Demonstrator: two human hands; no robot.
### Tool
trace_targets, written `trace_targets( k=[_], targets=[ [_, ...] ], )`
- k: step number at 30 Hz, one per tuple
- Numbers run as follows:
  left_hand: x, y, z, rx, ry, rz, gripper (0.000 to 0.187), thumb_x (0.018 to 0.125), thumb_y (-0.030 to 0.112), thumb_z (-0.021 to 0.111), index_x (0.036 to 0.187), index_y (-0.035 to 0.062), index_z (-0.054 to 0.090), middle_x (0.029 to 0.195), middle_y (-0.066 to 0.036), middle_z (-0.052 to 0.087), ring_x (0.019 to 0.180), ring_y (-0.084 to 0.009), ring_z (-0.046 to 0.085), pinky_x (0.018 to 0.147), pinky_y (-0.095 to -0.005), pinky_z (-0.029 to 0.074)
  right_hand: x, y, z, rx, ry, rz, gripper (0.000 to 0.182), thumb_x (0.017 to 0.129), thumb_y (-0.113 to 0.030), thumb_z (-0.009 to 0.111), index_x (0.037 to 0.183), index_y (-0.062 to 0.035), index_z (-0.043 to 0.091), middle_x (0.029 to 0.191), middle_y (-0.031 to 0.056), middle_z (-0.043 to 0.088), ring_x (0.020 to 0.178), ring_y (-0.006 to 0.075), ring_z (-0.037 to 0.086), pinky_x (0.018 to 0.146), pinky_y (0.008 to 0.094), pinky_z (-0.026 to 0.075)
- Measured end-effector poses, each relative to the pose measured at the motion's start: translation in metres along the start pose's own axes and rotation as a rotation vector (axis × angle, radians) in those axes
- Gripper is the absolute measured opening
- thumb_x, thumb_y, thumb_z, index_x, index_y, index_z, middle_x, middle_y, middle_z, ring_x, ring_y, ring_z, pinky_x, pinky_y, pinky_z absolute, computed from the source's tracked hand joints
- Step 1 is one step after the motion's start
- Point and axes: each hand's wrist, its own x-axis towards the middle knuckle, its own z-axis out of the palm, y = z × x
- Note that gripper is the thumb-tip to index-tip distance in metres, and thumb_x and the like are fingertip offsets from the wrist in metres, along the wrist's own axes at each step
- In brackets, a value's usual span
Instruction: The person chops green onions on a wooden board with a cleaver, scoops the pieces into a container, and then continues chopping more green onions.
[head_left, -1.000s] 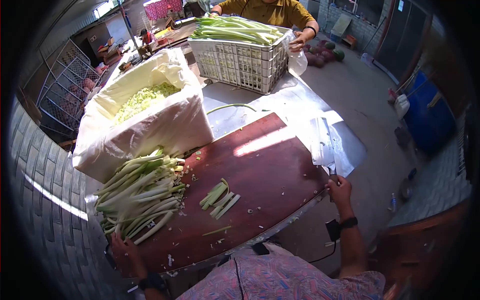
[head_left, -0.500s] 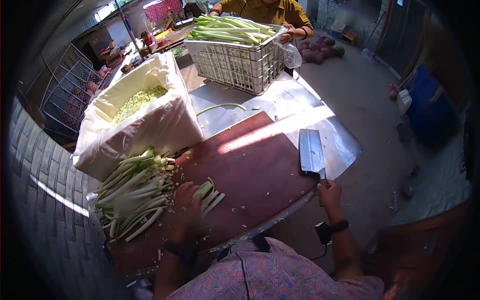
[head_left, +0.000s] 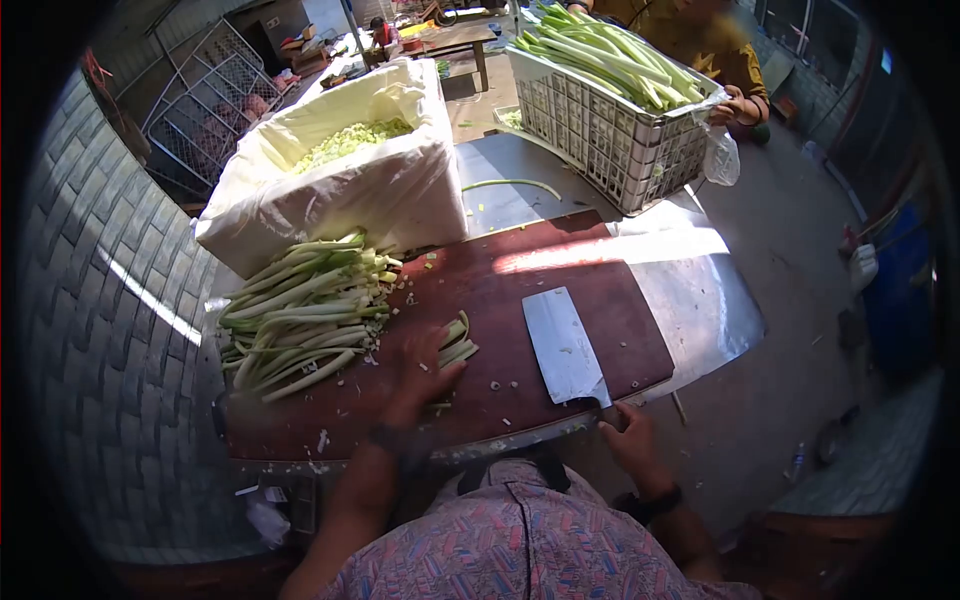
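A red cutting board (head_left: 500, 360) lies on the metal table. My left hand (head_left: 425, 365) is on a few short green-and-white stalks (head_left: 458, 342), its fingers curled over them. Left of it lies a large pile of long stalks (head_left: 300, 310), with chopped bits around their cut ends. The cleaver (head_left: 565, 345) is over the right part of the board, blade flat, its handle toward me. My right hand (head_left: 628, 435) is at the handle, thumb and fingers closed round its end.
Behind the pile stands a cloth-lined box (head_left: 340, 205) of chopped greens. A crate (head_left: 600, 130) full of long stalks is on the table's far right, with a person's hand (head_left: 738, 107) at its corner. A single stalk (head_left: 515, 183) lies between them.
The view has shifted, so the table and boxes appear elsewhere in the frame. The cleaver has moved left, from the board's right edge to over the board. My left hand is still at the short stalks.
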Motion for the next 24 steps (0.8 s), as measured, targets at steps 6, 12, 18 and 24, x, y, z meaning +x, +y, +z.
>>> trace_targets(
  k=[6,12,18,24],
  targets=[
    [-0.003,0.016,0.000,-0.061,-0.021,0.153,0.051,0.069,0.018,0.077,0.115,0.0078,0.058,0.114,-0.014,0.060,0.106,-0.0345,0.055,0.092,-0.0471,0.043,-0.001,-0.007,0.013,0.578,-0.307,0.264,0.039,0.089,-0.015,0.063,0.125,-0.0019,0.053,0.079,0.0059,0.063,0.061,0.0117,0.059,0.055,0.0280,0.051],
    [-0.006,0.043,-0.019,-0.135,-0.111,0.176,0.047,0.068,0.014,0.076,0.112,0.0071,0.060,0.110,-0.011,0.061,0.103,-0.0329,0.056,0.091,-0.0434,0.044,0.001,-0.004,0.022,0.857,-0.543,0.402,0.020,0.097,-0.016,0.052,0.115,-0.0079,0.051,0.077,0.0065,0.061,0.057,0.0136,0.058,0.055,0.0283,0.053],
    [0.000,0.064,-0.037,-0.184,-0.110,0.178,0.044,0.073,0.026,0.076,0.110,0.0067,0.060,0.115,-0.014,0.059,0.104,-0.0345,0.056,0.091,-0.0442,0.045,-0.004,-0.006,0.024,0.762,-0.491,0.382,0.020,0.097,-0.015,0.051,0.116,-0.0081,0.051,0.075,0.0062,0.060,0.058,0.0137,0.058,0.055,0.0289,0.053],
    [0.008,0.064,-0.009,-0.116,-0.108,0.191,0.043,0.072,0.030,0.076,0.108,0.0100,0.061,0.117,-0.013,0.058,0.106,-0.0343,0.054,0.090,-0.0465,0.043,-0.004,-0.006,0.026,0.726,-0.484,0.399,0.022,0.097,-0.015,0.052,0.118,-0.0087,0.052,0.076,0.0069,0.061,0.059,0.0148,0.060,0.055,0.0296,0.053]
  ],
)
